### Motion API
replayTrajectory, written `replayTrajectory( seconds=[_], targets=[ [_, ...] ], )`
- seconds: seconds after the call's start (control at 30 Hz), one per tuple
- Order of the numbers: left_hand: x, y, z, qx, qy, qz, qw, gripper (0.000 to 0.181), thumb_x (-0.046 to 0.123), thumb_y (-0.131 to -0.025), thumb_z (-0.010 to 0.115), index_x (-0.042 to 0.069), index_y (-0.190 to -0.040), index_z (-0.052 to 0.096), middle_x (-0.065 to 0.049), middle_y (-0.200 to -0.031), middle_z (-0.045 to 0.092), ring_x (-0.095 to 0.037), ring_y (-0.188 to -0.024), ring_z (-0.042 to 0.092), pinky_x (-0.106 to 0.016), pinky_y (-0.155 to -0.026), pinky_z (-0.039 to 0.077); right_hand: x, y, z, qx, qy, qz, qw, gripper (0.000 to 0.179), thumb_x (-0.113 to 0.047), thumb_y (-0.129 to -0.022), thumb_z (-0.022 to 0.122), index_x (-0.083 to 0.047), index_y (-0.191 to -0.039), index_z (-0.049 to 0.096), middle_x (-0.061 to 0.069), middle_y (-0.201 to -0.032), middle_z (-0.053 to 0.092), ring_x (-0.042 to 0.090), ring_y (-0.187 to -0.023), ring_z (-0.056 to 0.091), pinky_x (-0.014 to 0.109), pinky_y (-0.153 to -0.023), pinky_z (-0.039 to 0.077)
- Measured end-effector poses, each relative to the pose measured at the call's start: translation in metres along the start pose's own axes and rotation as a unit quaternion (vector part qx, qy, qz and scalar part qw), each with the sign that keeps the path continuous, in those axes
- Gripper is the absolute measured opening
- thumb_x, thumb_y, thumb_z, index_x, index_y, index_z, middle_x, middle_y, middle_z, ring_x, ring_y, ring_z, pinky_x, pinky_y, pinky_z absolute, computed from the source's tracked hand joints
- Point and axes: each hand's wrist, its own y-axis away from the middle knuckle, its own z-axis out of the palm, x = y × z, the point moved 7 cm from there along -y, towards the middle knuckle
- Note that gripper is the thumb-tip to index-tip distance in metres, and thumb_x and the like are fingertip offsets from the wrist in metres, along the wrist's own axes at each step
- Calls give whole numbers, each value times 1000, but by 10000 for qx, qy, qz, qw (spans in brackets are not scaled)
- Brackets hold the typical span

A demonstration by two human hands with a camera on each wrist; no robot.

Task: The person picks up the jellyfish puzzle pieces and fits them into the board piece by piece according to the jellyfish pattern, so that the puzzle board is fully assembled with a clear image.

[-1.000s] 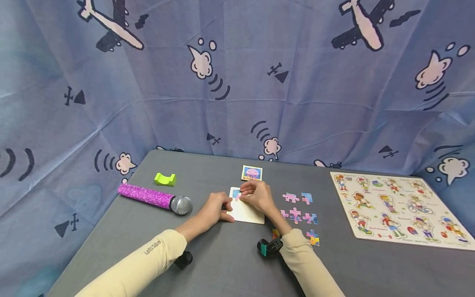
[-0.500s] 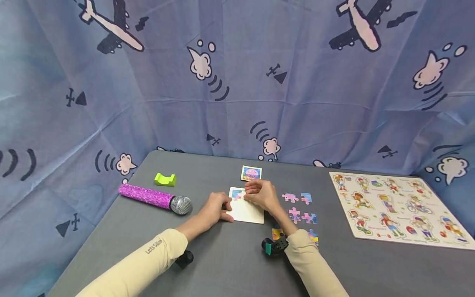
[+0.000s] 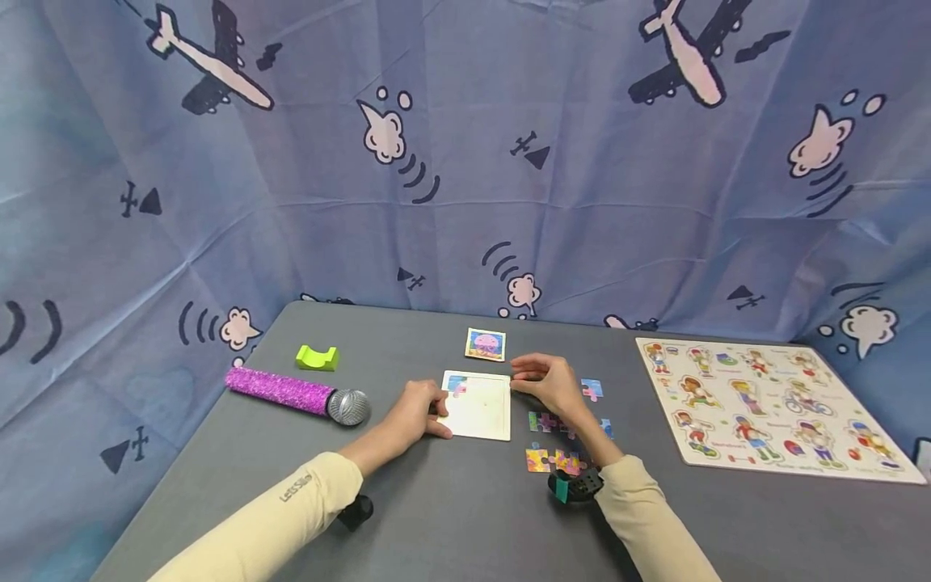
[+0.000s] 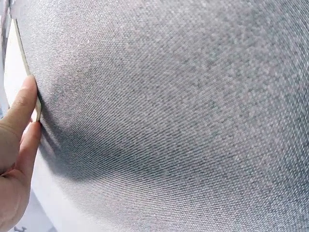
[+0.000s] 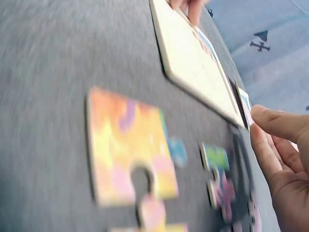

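A pale square puzzle board (image 3: 476,414) lies on the table with a blue and pink puzzle piece (image 3: 457,385) in its far left corner. My left hand (image 3: 416,412) holds the board's left edge; in the left wrist view its fingertips (image 4: 30,84) meet that edge near a corner. Just off the board's right side hovers my right hand (image 3: 549,384), its fingers loosely bent and no piece visible between them. Beneath and beside it lie loose puzzle pieces, among them a yellow one (image 5: 128,150). Some are hidden by the hand and forearm.
Behind the board lies a small picture card (image 3: 485,344). A glittery pink microphone (image 3: 291,392) and a bright green holder (image 3: 317,358) are at the left. At the right is a large sports-figure board (image 3: 771,408). A printed curtain (image 3: 465,162) hangs behind the table.
My right hand has moved right, off the board's top, uncovering the board's right side and the yellow pieces nearby. My left hand stays at the board's left edge. The head view has shifted slightly.
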Motion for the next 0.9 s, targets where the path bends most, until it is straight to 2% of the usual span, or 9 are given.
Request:
replayTrajectory(
  seconds=[0.2,0.27,0.37,0.47,0.6,0.77,0.9],
  targets=[
    [-2,3,0,-11,276,-79,9996,29,5,-57,90,-3,-66,64,-7,-66,55,-19,-66,55,-23,-65,50,11,8,-21,-36,200,31,9998,35,1,-78,76,7,-111,65,22,-103,69,31,-92,68,27,-78,53],
    [-3,3,0,-13,336,-112,9994,29,4,-57,90,-3,-67,64,-7,-67,55,-18,-66,55,-23,-65,50,13,11,-27,-105,92,35,9999,36,1,-78,75,8,-112,65,24,-106,67,35,-97,66,29,-81,53],
    [-2,3,0,-12,294,-104,9995,29,4,-57,90,-3,-66,63,-7,-67,55,-17,-67,54,-23,-65,50,17,15,-37,-225,-94,46,9997,37,2,-79,75,10,-113,63,27,-109,65,39,-100,64,26,-81,53],
    [0,4,-1,-5,211,-78,9997,29,4,-57,90,-2,-66,63,-7,-67,56,-18,-66,55,-21,-65,49,21,18,-47,-290,-60,62,9995,37,2,-79,75,11,-113,62,28,-111,64,40,-102,63,24,-80,53],
    [4,4,-2,-2,105,-2,9999,29,6,-57,90,-2,-66,64,-8,-68,57,-20,-65,56,-20,-63,47,28,22,-60,-359,352,46,9987,37,1,-78,76,10,-112,63,26,-110,65,37,-101,64,30,-81,53],
    [3,3,-1,-2,59,64,10000,29,8,-59,90,-2,-66,64,-8,-68,58,-20,-66,57,-20,-65,47,33,24,-70,-298,1142,-71,9930,34,-2,-75,79,8,-105,67,20,-101,69,27,-87,67,23,-73,53],
    [3,2,-2,-4,46,61,10000,29,9,-59,90,-1,-66,63,-8,-68,57,-20,-65,56,-21,-64,47,34,23,-72,-258,1479,-191,9885,30,-3,-73,81,6,-100,70,17,-95,71,18,-77,65,18,-67,51]
  ],
)
